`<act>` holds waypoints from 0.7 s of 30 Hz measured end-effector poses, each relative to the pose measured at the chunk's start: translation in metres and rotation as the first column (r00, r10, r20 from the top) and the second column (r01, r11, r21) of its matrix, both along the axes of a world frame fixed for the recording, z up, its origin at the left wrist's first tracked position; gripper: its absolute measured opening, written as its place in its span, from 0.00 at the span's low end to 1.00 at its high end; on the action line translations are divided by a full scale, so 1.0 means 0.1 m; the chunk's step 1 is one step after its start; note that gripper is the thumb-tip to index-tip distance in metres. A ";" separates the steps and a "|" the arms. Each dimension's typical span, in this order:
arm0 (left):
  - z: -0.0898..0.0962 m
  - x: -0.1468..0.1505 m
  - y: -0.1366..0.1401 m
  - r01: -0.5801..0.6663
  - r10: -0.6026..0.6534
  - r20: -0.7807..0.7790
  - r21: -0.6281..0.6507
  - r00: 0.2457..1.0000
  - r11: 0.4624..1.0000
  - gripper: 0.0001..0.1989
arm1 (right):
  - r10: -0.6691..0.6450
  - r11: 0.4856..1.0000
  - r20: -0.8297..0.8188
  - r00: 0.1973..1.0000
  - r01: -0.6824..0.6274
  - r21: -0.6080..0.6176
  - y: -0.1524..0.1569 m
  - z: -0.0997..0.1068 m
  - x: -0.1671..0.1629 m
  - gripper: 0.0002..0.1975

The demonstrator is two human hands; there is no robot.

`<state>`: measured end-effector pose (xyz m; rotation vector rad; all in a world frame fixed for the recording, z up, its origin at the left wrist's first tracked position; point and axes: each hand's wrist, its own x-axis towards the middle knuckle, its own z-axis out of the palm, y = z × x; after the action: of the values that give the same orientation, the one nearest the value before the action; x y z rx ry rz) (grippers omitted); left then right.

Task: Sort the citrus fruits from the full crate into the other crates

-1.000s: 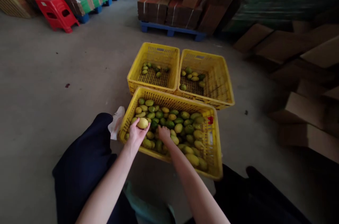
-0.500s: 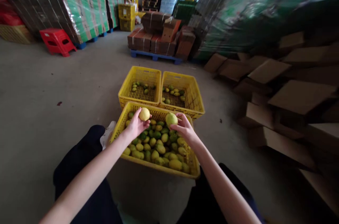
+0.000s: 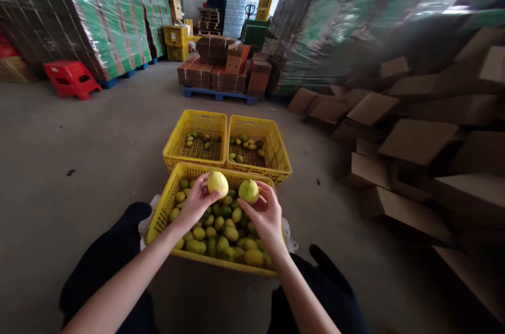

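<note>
My left hand [image 3: 199,200] is closed around a pale yellow lemon [image 3: 218,184]. In my right hand [image 3: 266,211] is a greener lemon [image 3: 248,192], gripped between thumb and fingers. Both fruits are held up side by side, a small gap apart, over the near yellow crate [image 3: 221,260]. That crate holds many green and yellow lemons [image 3: 231,233], partly hidden by my hands. Beyond it stand two more yellow crates, the left one [image 3: 169,152] and the right one [image 3: 284,158], each with several lemons on its slotted bottom.
A red stool [image 3: 73,79] stands at the far left. Bundled cardboard [image 3: 231,81] lies on a blue pallet [image 3: 219,95] ahead. Cardboard boxes [image 3: 418,139] are heaped on the right. Tall plastic-wrapped stacks [image 3: 114,13] rise on both sides. My legs flank the near crate.
Both lemons have come closer together and turned in my fingers. The view has tilted up and shifted slightly right, so the crates sit lower and further left.
</note>
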<state>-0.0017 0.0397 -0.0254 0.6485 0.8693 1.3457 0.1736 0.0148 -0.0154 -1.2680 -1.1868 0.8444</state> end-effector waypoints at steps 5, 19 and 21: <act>0.17 -0.05 -0.04 0.034 -0.023 -0.095 0.122 0.995 0.992 0.25 | -0.012 0.995 0.116 0.993 0.000 0.101 -0.03 0.05 -0.05 0.24; 0.32 -0.10 -0.09 0.028 -0.020 -0.062 0.140 0.998 0.990 0.16 | -0.181 0.896 0.425 0.887 -0.029 0.443 -0.05 0.08 -0.05 0.20; 0.35 -0.12 -0.11 0.061 -0.042 -0.118 0.162 0.992 0.985 0.22 | -0.197 0.877 0.452 0.870 -0.050 0.478 -0.05 0.08 -0.04 0.21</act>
<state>-0.0138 0.0290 0.0097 0.8788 0.8317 1.3533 0.1696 0.0095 -0.0075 -1.1266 -1.6155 0.1276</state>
